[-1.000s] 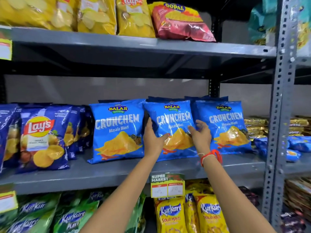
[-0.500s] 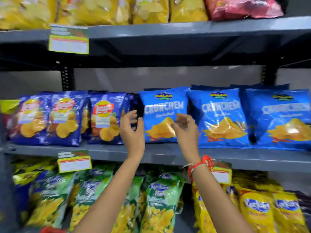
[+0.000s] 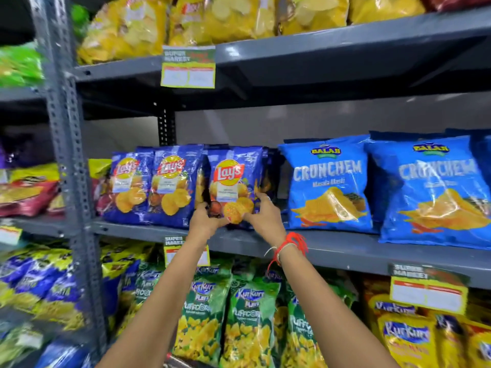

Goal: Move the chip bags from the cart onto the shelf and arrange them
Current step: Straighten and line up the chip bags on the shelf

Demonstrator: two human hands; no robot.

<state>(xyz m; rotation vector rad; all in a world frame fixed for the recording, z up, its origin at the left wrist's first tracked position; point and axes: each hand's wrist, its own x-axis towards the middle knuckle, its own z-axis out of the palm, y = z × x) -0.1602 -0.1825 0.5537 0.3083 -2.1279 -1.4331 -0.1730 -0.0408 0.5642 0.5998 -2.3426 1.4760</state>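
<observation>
A dark blue Lay's bag (image 3: pixel 233 179) stands upright on the grey middle shelf (image 3: pixel 332 248), rightmost of three Lay's bags. My left hand (image 3: pixel 204 221) grips its lower left corner and my right hand (image 3: pixel 263 217) grips its lower right edge. Two more Lay's bags (image 3: pixel 148 187) stand to its left. Bright blue Crunchem bags (image 3: pixel 329 187) stand to its right, apart from my hands. The cart is out of view.
Yellow chip bags (image 3: pixel 218 19) fill the top shelf, with a price tag (image 3: pixel 188 67) on its edge. Green Kurkure Puffcorn bags (image 3: pixel 228 322) and yellow Kurkure bags (image 3: pixel 409 341) sit on the shelf below. A perforated grey upright (image 3: pixel 69 155) stands at left.
My hands left the Crunchem bags and moved left along the shelf. They now hold the rightmost Lay's bag. The view has swung left as well.
</observation>
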